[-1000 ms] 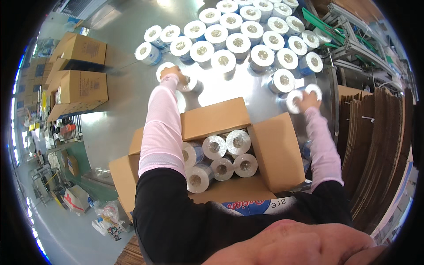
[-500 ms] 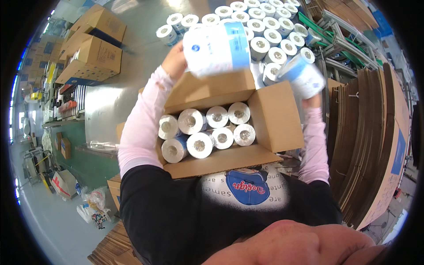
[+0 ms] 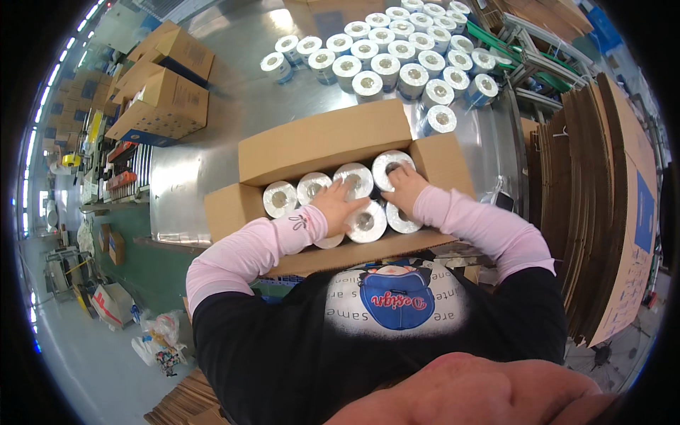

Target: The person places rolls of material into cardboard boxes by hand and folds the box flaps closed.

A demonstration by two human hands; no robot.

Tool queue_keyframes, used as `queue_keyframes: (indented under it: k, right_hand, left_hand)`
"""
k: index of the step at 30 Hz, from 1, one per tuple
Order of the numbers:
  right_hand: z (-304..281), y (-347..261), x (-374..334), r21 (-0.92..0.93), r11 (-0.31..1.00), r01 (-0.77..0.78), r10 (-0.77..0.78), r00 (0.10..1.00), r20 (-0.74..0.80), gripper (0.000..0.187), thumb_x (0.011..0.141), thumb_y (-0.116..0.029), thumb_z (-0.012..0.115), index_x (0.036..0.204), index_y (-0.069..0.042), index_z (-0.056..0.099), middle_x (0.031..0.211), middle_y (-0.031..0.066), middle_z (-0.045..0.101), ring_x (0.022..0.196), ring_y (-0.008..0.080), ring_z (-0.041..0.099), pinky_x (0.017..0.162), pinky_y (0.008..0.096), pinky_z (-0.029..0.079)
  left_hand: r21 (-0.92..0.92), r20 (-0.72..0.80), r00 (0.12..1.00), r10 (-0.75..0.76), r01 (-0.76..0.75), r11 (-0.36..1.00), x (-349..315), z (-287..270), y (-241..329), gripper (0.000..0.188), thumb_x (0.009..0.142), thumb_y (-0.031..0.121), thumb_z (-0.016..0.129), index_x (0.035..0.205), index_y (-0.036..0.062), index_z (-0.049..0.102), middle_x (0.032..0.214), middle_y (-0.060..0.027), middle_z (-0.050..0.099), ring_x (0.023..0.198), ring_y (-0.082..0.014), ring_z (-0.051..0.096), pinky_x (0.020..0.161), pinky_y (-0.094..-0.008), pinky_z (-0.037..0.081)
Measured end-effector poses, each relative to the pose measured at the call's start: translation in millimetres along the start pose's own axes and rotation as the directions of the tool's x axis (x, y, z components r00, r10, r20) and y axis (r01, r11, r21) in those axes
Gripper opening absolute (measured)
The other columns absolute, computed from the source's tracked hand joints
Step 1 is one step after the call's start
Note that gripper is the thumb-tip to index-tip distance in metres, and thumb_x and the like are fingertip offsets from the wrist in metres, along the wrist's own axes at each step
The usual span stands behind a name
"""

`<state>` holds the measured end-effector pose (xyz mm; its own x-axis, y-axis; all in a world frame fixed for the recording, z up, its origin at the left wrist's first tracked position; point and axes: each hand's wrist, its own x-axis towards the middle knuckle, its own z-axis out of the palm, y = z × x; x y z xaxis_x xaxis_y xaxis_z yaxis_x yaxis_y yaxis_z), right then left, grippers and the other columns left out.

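An open cardboard box point(image 3: 322, 145) stands before me with upright white paper rolls in two rows, each in clear wrap. My left hand point(image 3: 338, 205) lies over the middle rolls with its fingers spread, touching the top of a back-row roll point(image 3: 358, 178) and a front-row roll point(image 3: 368, 223). On the right, my right hand point(image 3: 406, 185) rests on the top of the end back-row roll point(image 3: 386, 164), its fingers apart. It partly hides the front-row roll point(image 3: 402, 221) below it. My left hand and forearm cover part of the front row.
More rolls with blue-and-white wrapping, among them a front one point(image 3: 441, 120), stand on the metal table point(image 3: 177, 177) beyond the box. Filled cartons point(image 3: 170, 106) are at the far left. Flat cardboard point(image 3: 581, 212) is stacked on the right, beside a metal frame point(image 3: 545, 53).
Both hands have come down into the box; each held a roll above or beside it before. Those rolls are no longer in the air. The box has shifted slightly.
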<state>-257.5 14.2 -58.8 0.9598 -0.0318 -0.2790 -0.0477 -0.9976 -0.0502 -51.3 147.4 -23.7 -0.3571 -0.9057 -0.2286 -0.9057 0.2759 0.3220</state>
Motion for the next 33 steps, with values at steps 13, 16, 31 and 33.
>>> queue_keyframes:
  k: [13, 16, 31, 33]
  right_hand:
    - [50.6, 238.4, -18.5, 0.411, 0.762, -0.501, 0.63, 0.721, -0.289, 0.049, 0.078, -0.006, 0.063, 0.125, -0.02, 0.061, 0.141, 0.0149, 0.044, 0.133, 0.0374, 0.037, 0.104, 0.0452, 0.038]
    - [81.7, 277.2, 2.3, 0.238, 0.79, -0.564, 0.558, 0.824, 0.1, 0.065, 0.076, -0.014, 0.071, 0.135, -0.029, 0.052, 0.154, 0.0143, 0.026, 0.143, 0.0336, 0.022, 0.111, 0.0512, 0.028]
    - [111.4, 277.0, 69.2, 0.248, 0.674, -0.696, 0.658, 0.718, 0.227, 0.045, 0.077, -0.036, 0.068, 0.119, -0.02, 0.066, 0.134, 0.0146, 0.045, 0.134, 0.0318, 0.033, 0.106, 0.049, 0.029]
    - [135.2, 238.6, 57.5, 0.275, 0.562, -0.78, 0.795, 0.601, 0.08, 0.041, 0.078, -0.04, 0.068, 0.11, -0.014, 0.069, 0.127, 0.0146, 0.049, 0.127, 0.0327, 0.037, 0.1, 0.0466, 0.034]
  left_hand:
    - [-0.255, -0.394, 0.784, -0.479, 0.408, 0.877, 235.4, -16.9, -210.5, 0.038, 0.077, 0.028, 0.071, 0.113, 0.0138, 0.066, 0.121, -0.0147, 0.059, 0.116, -0.0345, 0.052, 0.101, -0.0424, 0.041]
    - [-0.22, -0.307, 0.741, -0.598, 0.556, 0.802, 301.7, 10.8, -240.6, 0.054, 0.074, 0.034, 0.075, 0.124, 0.0191, 0.06, 0.142, -0.018, 0.041, 0.133, -0.0351, 0.037, 0.11, -0.0415, 0.033]
    - [0.131, 0.156, 0.674, -0.722, 0.711, 0.691, 320.8, 40.3, -271.7, 0.046, 0.076, 0.04, 0.065, 0.117, 0.0217, 0.065, 0.12, -0.0128, 0.062, 0.115, -0.0293, 0.056, 0.099, -0.0373, 0.045]
    - [0.112, 0.141, 0.726, -0.673, 0.664, 0.74, 309.6, 28.6, -253.7, 0.047, 0.071, 0.044, 0.068, 0.11, 0.0185, 0.068, 0.111, -0.0116, 0.067, 0.107, -0.0263, 0.062, 0.096, -0.0342, 0.046]
